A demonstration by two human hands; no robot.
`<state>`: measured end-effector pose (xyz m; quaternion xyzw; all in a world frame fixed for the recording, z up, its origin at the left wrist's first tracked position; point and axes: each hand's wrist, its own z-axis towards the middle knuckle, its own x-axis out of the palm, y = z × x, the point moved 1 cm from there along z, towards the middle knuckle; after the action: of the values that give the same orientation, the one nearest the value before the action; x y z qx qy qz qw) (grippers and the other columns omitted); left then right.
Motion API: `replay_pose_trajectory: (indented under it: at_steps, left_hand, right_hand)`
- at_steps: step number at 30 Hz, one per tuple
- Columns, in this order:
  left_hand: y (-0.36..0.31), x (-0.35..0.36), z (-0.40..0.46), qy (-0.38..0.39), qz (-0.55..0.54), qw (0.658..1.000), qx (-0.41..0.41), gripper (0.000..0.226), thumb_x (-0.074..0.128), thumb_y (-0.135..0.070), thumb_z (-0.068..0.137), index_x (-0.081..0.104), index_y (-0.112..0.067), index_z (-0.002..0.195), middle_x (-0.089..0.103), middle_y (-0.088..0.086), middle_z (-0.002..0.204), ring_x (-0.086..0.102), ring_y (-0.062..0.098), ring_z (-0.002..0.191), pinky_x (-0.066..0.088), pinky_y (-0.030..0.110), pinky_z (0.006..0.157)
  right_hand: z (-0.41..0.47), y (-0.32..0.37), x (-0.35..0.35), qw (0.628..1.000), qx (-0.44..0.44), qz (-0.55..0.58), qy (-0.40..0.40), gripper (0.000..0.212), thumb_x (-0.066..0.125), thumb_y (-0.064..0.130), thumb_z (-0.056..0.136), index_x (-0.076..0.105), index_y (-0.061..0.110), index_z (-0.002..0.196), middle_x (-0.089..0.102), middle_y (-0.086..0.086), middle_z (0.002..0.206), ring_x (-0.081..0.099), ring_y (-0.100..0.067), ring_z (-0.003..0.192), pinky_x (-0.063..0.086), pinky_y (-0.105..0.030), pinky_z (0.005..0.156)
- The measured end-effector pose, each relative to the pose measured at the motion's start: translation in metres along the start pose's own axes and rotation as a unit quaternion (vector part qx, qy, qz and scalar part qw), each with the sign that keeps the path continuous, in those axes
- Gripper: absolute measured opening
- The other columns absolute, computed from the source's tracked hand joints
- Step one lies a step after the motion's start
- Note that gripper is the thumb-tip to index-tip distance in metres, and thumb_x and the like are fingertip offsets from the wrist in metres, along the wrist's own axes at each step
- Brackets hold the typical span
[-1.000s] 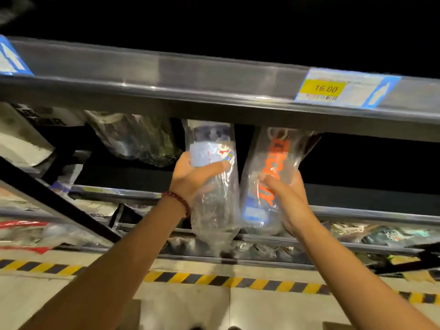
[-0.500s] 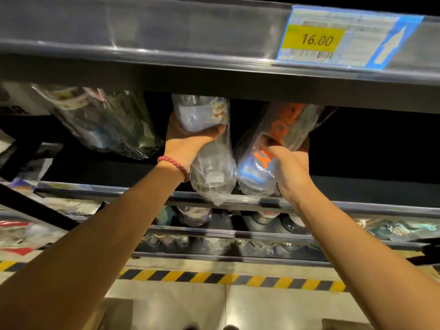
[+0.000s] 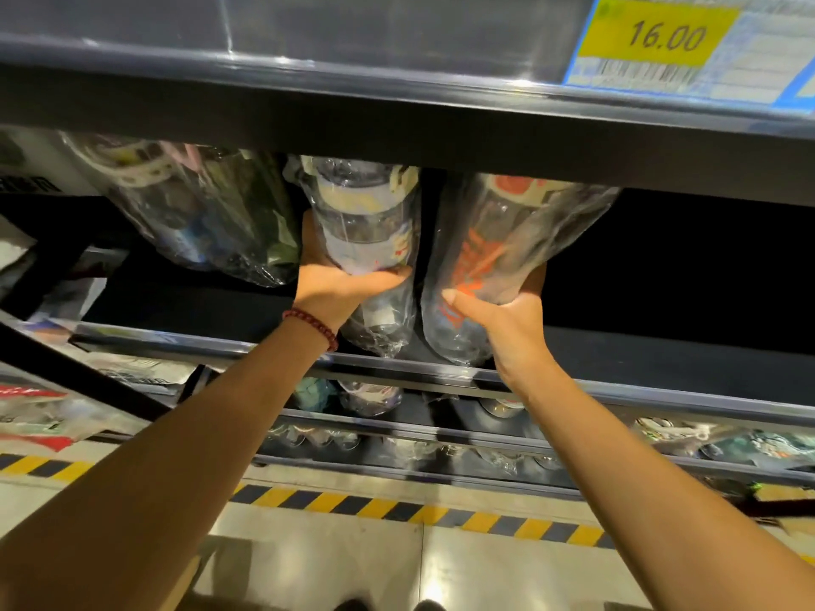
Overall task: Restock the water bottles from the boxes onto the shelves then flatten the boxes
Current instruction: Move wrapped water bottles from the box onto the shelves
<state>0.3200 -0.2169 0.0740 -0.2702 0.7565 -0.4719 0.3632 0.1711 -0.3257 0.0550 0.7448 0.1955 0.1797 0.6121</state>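
My left hand (image 3: 342,282) grips a plastic-wrapped clear water bottle with a pale label (image 3: 368,240) at centre frame, thumb and fingers curled round its middle, a red bead bracelet (image 3: 312,325) on the wrist. My right hand (image 3: 507,319) clasps a second wrapped bottle with orange lettering (image 3: 480,266) just to the right, thumb across its front and fingers behind. Both bottles lean with their tops tucked under the dark upper shelf edge (image 3: 397,121) and their bases at the front rail of the shelf (image 3: 661,392) below; the two sit just beside each other. A third wrapped bottle (image 3: 198,213) lies tilted at centre left, apart from my hands. A yellow price tag reading 16.00 (image 3: 657,35) sits at upper right. Lower shelves hold more wrapped goods, and yellow-and-black hazard tape (image 3: 397,509) crosses the floor along the bottom of the frame.
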Motion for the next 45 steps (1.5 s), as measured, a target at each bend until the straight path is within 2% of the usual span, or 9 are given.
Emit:
replay_pose_trajectory:
  at_steps: [5, 10, 13, 16, 20, 27, 32, 36, 45]
  left_hand:
    - [0.010, 0.002, 0.000, 0.043, 0.008, 0.995, 0.093, 0.074, 0.084, -0.065, 0.027, 0.064, -0.012, 0.074, 0.067, 0.007, 0.086, 0.063, 0.015, 0.082, 0.054, 0.028, 0.086]
    - [0.018, -0.004, -0.001, 0.121, 0.060, 0.982, 0.132, 0.059, 0.090, -0.040, 0.044, 0.059, -0.024, 0.091, 0.063, -0.013, 0.091, 0.059, -0.016, 0.081, 0.048, 0.007, 0.077]
    - [0.037, -0.002, 0.000, 0.083, 0.103, 0.976, 0.171, 0.101, 0.090, -0.041, 0.048, 0.043, -0.007, 0.130, 0.054, -0.003, 0.122, 0.053, 0.003, 0.111, 0.038, 0.001, 0.090]
    - [0.042, -0.002, -0.004, 0.024, 0.137, 0.975, 0.173, 0.088, 0.088, -0.021, 0.060, 0.038, -0.002, 0.130, 0.053, -0.003, 0.116, 0.051, 0.006, 0.103, 0.033, -0.010, 0.072]
    - [0.042, -0.001, 0.007, 0.008, 0.174, 0.972, 0.156, 0.041, 0.086, -0.020, 0.062, 0.058, -0.009, 0.090, 0.060, -0.010, 0.072, 0.060, 0.007, 0.067, 0.042, 0.001, 0.051]
    - [0.032, -0.002, 0.029, 0.007, 0.073, 0.983, 0.166, 0.082, 0.084, -0.003, 0.062, 0.038, -0.012, 0.130, 0.051, -0.020, 0.095, 0.052, -0.010, 0.085, 0.038, -0.006, 0.067]
    - [0.033, -0.001, 0.053, -0.018, 0.041, 0.988, 0.150, 0.083, 0.086, -0.004, 0.059, 0.041, -0.007, 0.130, 0.056, 0.003, 0.120, 0.053, 0.011, 0.110, 0.039, 0.009, 0.088]
    - [0.029, -0.002, 0.068, -0.034, 0.036, 0.986, 0.160, 0.086, 0.087, -0.005, 0.058, 0.041, -0.004, 0.131, 0.054, 0.012, 0.129, 0.052, 0.021, 0.118, 0.042, 0.025, 0.098]
    - [0.024, -0.002, 0.074, -0.037, 0.034, 0.986, 0.158, 0.081, 0.082, -0.004, 0.065, 0.040, -0.006, 0.134, 0.054, 0.006, 0.128, 0.048, 0.011, 0.112, 0.034, 0.006, 0.082]
  right_hand:
    - [-0.008, 0.001, 0.001, 0.988, -0.081, -0.116, 0.059, 0.028, 0.082, 0.012, 0.070, 0.069, 0.007, 0.095, 0.071, -0.003, 0.091, 0.068, -0.010, 0.086, 0.054, -0.024, 0.078]
    - [-0.004, -0.015, -0.009, 0.973, -0.063, -0.215, 0.057, 0.072, 0.085, 0.049, 0.056, 0.056, 0.015, 0.113, 0.061, -0.007, 0.114, 0.060, -0.018, 0.107, 0.052, -0.035, 0.090]
    - [-0.003, -0.027, -0.013, 0.957, -0.063, -0.282, 0.030, 0.070, 0.075, 0.053, 0.049, 0.046, 0.020, 0.104, 0.053, -0.011, 0.113, 0.051, -0.028, 0.112, 0.049, -0.045, 0.090]
    - [0.000, -0.030, -0.013, 0.947, -0.072, -0.312, 0.025, 0.066, 0.072, 0.058, 0.051, 0.054, 0.011, 0.094, 0.060, -0.011, 0.096, 0.059, -0.028, 0.095, 0.052, -0.041, 0.080]
    - [0.005, -0.025, -0.007, 0.945, -0.081, -0.315, 0.021, 0.050, 0.082, 0.042, 0.062, 0.064, 0.006, 0.091, 0.067, -0.007, 0.087, 0.065, -0.022, 0.084, 0.051, -0.025, 0.069]
    - [0.021, -0.021, 0.010, 0.964, -0.053, -0.258, -0.025, 0.047, 0.082, 0.021, 0.071, 0.059, 0.002, 0.107, 0.068, -0.012, 0.100, 0.063, -0.024, 0.088, 0.048, -0.025, 0.072]
    - [0.044, -0.028, 0.024, 0.977, -0.002, -0.210, -0.023, 0.062, 0.078, 0.015, 0.074, 0.051, 0.005, 0.129, 0.057, -0.009, 0.130, 0.056, -0.017, 0.113, 0.044, -0.021, 0.091]
    - [0.057, -0.018, 0.035, 0.970, -0.117, -0.208, -0.050, 0.074, 0.083, 0.008, 0.067, 0.043, 0.007, 0.129, 0.053, -0.006, 0.125, 0.052, -0.016, 0.113, 0.045, -0.022, 0.090]
    - [0.064, -0.027, 0.046, 0.974, -0.112, -0.177, -0.087, 0.084, 0.084, 0.007, 0.064, 0.039, 0.008, 0.135, 0.053, -0.009, 0.134, 0.052, -0.023, 0.122, 0.045, -0.037, 0.100]
